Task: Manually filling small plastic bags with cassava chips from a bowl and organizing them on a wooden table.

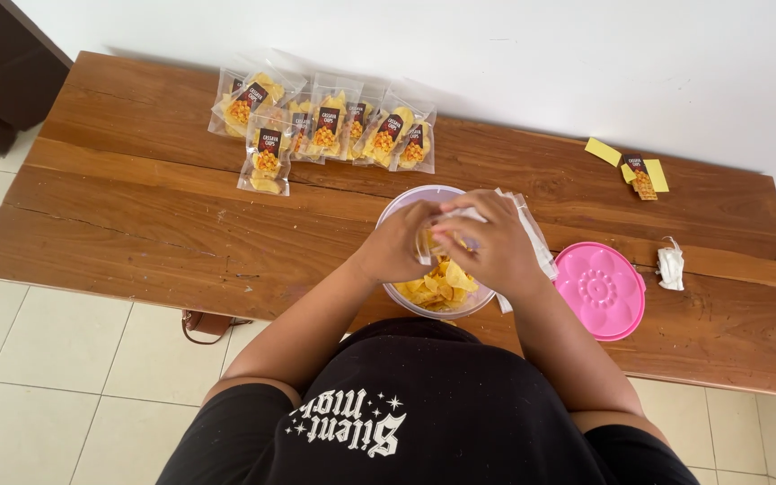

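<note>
Bowl [409, 203]: clear, at the table's [136, 224] near edge, holding yellow chips [437, 286].
Left hand [400, 241]: over the bowl, fingers curled on a clear pouch [532, 235].
Right hand [490, 244]: gripping the same pouch.
Pink lid [600, 290]: just right of the bowl.
Filled packets [321, 126]: grouped at the far edge.

A long brown wooden plank bench [136, 216] stands against a white wall. At its far edge lies a cluster of clear plastic packets of yellow chips [321, 126]. Near the middle sits a round clear plastic tub of yellow chips [437, 292], with a round pink plastic lid [599, 289] just beside it. Further right lie a crumpled white cloth [670, 266] and some yellow paper labels [604, 151].
</note>
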